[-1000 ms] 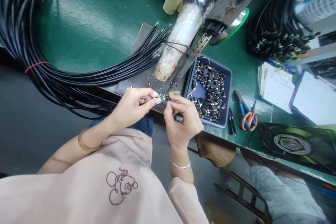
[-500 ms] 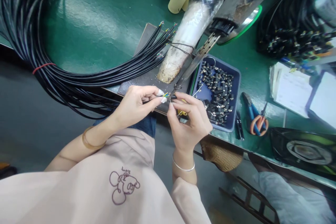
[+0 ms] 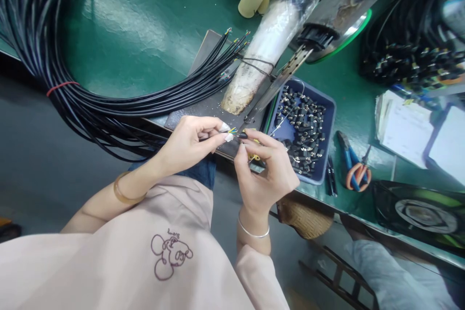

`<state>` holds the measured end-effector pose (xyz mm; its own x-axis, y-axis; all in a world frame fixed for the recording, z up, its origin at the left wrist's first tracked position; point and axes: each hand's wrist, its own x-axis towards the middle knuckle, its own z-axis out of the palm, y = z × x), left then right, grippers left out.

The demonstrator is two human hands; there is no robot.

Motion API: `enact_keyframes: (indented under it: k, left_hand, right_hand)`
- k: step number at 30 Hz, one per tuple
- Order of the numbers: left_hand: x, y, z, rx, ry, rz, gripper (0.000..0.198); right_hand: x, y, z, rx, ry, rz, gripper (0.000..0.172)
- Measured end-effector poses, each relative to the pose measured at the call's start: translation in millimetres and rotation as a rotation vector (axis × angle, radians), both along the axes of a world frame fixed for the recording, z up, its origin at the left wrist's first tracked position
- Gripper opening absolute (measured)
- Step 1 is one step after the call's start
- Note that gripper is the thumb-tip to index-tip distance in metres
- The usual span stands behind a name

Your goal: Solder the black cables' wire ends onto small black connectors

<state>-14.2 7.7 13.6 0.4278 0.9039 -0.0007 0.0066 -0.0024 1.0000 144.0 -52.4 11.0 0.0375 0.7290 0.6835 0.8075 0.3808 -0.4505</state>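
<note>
My left hand (image 3: 196, 143) pinches thin coloured wires (image 3: 233, 131), blue, yellow and green among them, at a cable end. Facing them, a small black connector (image 3: 243, 135) sits between the fingertips of my right hand (image 3: 267, 164). Whether wires and connector are joined is too small to tell. A thin silvery wire (image 3: 281, 123), likely solder, runs to the right hand from the bin side. Just above the connector is the tip of a mounted soldering iron (image 3: 271, 89), slanting down from the upper right.
A bundle of black cables (image 3: 145, 109) lies left, its stripped ends near a wrapped tube (image 3: 250, 58). Right of the iron stands a blue bin (image 3: 330, 121) of black connectors. Further right are cutters (image 3: 347, 147), scissors (image 3: 359, 174), papers (image 3: 403, 128) and a dark fan-like device (image 3: 425, 213).
The view has shifted slightly. The connector and wires, which were at the soldering iron's tip, are now a little below it. Both hands keep their pinch.
</note>
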Motion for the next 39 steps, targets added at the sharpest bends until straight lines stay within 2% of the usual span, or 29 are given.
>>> enact_keyframes:
  k: [11,18,22,26,28,31,34,37,39]
  left_hand:
    - [0,-1,-2.4,-0.028,-0.042,-0.001,0.016]
    - [-4,-5,-3.8,-0.125,0.038,-0.069,0.016]
    - [-5,-7,-3.7,-0.039,0.039,-0.076,0.019]
    - [-8,-10,-9.0,0.136,0.078,-0.042,0.016]
    - [-9,-12,-12.4,0.224,0.086,-0.03,0.013]
    - [-10,-15,-14.3,0.295,0.073,-0.016,0.014]
    - [-12,-16,-11.5,0.251,0.055,0.008,0.02]
    - [-14,-17,-7.1,0.141,0.026,-0.027,0.023]
    - [-15,-17,-5.0,0.109,0.019,-0.064,0.023]
  right_hand:
    - [2,-2,0.2,-0.012,-0.045,0.015,0.018]
    - [8,-6,-1.0,-0.086,-0.102,0.086,0.018]
    - [9,-11,-3.5,-0.101,0.044,0.06,0.016]
    - [9,-16,-1.8,0.001,0.289,-0.107,0.01]
    - [10,-17,1.0,-0.003,0.241,-0.153,0.008]
    - [8,-16,2.7,-0.172,0.115,-0.077,0.008]
    - [2,-17,-2.4,-0.248,0.099,-0.014,0.009]
    - [-2,-21,-9.1,-0.221,0.063,0.003,0.01]
    - [-1,-23,-9.9,-0.185,0.113,-0.036,0.01]
